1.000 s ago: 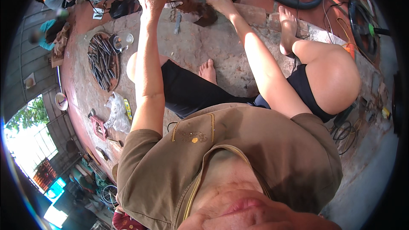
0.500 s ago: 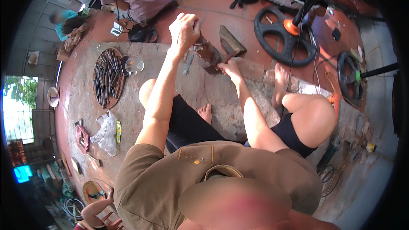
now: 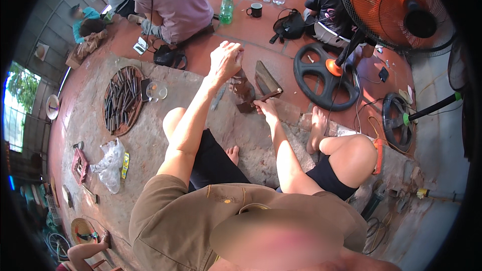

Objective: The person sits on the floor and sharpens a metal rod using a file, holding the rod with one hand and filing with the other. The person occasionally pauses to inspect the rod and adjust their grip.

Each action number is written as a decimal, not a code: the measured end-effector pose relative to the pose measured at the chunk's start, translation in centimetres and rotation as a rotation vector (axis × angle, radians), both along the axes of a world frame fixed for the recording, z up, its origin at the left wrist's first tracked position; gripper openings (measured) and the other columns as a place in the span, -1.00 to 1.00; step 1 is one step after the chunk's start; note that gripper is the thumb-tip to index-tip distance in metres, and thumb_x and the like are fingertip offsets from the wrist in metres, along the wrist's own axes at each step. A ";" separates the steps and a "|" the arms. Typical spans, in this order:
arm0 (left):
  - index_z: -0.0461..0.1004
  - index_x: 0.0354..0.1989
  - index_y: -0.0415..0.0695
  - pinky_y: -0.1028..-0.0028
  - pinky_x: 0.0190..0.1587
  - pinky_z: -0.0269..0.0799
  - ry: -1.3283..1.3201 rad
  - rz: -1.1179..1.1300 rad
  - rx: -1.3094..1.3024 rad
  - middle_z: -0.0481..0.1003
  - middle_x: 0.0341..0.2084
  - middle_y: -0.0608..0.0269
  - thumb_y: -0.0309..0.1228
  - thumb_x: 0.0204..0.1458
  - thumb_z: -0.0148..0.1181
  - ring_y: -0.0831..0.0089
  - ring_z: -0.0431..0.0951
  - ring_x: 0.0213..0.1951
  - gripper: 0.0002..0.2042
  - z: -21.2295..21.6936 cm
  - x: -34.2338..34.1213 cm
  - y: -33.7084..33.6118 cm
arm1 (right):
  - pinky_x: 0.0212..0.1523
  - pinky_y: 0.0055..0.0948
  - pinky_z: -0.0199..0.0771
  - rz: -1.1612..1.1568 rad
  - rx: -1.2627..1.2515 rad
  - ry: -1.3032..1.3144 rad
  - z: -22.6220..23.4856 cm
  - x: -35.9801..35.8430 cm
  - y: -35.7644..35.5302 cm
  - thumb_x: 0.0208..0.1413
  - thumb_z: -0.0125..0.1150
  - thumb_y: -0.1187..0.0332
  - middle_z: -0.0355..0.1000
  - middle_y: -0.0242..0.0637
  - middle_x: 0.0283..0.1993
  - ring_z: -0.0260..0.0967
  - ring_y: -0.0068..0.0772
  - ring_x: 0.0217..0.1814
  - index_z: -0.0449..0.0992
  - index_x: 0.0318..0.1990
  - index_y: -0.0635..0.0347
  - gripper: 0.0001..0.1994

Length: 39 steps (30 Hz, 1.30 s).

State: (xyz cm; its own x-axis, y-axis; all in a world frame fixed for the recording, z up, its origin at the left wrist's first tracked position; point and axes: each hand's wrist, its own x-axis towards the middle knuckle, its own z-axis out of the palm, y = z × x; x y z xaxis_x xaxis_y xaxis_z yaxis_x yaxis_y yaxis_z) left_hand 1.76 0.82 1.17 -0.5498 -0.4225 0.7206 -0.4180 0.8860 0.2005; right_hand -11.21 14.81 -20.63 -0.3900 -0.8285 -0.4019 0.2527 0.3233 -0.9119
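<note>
Brown wood between two hands at the slab's edge

Brown block (image 3: 244,89) of carved-looking wood sits near the far edge of a grey slab (image 3: 150,135), ahead of the seated person's bare feet. The left hand (image 3: 227,62) is over its upper end, knuckles up and fingers curled in; their inner side faces away, so I cannot tell how tightly they are drawn in or what they have hold of. The right hand (image 3: 266,109) is lower, just right of the block, its bent fingers closed around a brown stick (image 3: 272,94) that slants up and to the right. Just beyond that hand, a flat wooden wedge (image 3: 267,79) lies at an angle.

On the left part of the slab, a round basket (image 3: 133,119) holds a heap of dark rods (image 3: 120,98), with a clear cup (image 3: 157,90) near its right side. Nearer the person are a crumpled plastic bag (image 3: 110,165), a yellow packet (image 3: 125,164) beside it and a small pink tray (image 3: 79,166).

Past the slab, on red floor tiles (image 3: 226,32), stand a green bottle (image 3: 226,11), a dark mug (image 3: 255,10) and an orange fan (image 3: 411,17) on a black base (image 3: 326,86). Someone in a pale pink shirt (image 3: 178,5) sits with their back turned.
</note>
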 end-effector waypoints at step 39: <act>0.49 -0.39 -0.08 0.28 -0.23 0.45 -0.081 -0.148 0.093 0.54 -0.43 0.29 -0.47 -0.16 0.17 0.25 0.48 -0.26 -0.88 -0.6 1.4 0.2 | -0.48 -0.59 0.44 -0.084 -0.085 -0.141 3.5 0.0 -0.4 -0.02 0.39 0.29 0.49 -0.41 -0.34 0.39 -0.60 -0.39 0.56 -0.24 0.18 -0.77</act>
State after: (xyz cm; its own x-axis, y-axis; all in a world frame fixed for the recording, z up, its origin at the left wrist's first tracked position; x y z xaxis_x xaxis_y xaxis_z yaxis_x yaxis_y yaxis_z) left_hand 3.18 1.06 0.53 -0.6652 -0.3958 0.6331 -0.3029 0.9181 0.2556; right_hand -11.18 14.45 -17.14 -0.4035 -0.8290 -0.3872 0.4031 0.2189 -0.8886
